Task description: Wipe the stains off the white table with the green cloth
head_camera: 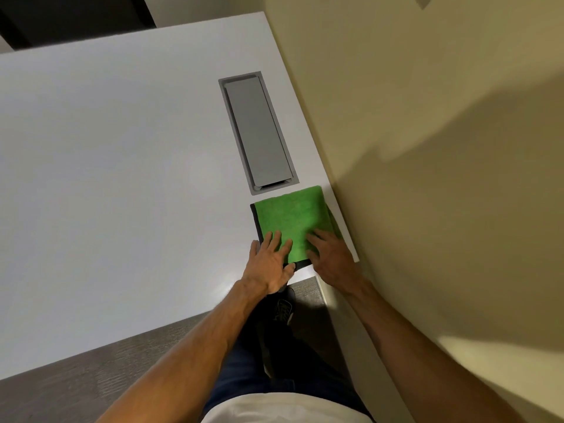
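A folded green cloth (pixel 293 218) with a dark edge lies flat on the white table (pixel 116 166), at the table's near right corner beside the wall. My left hand (pixel 270 261) rests on the cloth's near left corner with its fingers straight and spread. My right hand (pixel 331 257) lies on the cloth's near right part, fingers flat on the fabric. No stain shows on the table surface in this view.
A grey rectangular cable hatch (pixel 258 132) is set into the table just beyond the cloth. A beige wall (pixel 427 148) runs along the table's right edge. Below the near edge are grey carpet (pixel 91 377) and my dark shoe (pixel 285 308).
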{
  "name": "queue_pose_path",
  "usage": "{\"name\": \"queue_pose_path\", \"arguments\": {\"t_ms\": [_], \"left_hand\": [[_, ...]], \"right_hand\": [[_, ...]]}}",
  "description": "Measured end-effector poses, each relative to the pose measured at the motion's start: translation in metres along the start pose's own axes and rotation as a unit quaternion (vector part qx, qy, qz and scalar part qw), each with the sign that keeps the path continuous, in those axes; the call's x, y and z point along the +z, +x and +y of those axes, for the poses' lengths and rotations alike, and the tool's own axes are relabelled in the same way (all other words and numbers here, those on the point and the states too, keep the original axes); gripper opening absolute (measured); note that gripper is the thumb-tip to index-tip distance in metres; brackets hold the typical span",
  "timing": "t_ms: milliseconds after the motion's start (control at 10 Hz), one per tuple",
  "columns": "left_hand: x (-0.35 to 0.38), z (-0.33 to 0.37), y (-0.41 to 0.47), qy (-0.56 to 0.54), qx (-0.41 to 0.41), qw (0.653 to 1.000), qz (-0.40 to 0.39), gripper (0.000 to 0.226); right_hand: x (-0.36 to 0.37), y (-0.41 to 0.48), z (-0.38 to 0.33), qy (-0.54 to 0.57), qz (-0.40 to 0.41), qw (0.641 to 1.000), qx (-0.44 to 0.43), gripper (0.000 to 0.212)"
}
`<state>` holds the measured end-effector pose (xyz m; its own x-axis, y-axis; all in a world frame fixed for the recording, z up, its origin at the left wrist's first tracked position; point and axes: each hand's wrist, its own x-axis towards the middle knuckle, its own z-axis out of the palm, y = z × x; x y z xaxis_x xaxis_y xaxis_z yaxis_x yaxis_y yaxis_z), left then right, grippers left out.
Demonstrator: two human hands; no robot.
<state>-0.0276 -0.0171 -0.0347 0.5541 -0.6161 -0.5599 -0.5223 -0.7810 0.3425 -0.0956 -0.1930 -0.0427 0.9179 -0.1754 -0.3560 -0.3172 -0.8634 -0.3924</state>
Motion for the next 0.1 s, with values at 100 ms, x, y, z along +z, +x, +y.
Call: {"name": "queue_pose_path", "arguments": {"t_ms": [100], "left_hand": [[-0.0209, -0.0017, -0.0093, -0.046, -0.001, 0.996, 0.070, 0.064]], "right_hand": [[-0.0113, 0.0045, -0.0116, 0.015, 0.038, 0.999, 0.014, 0.041]]}}
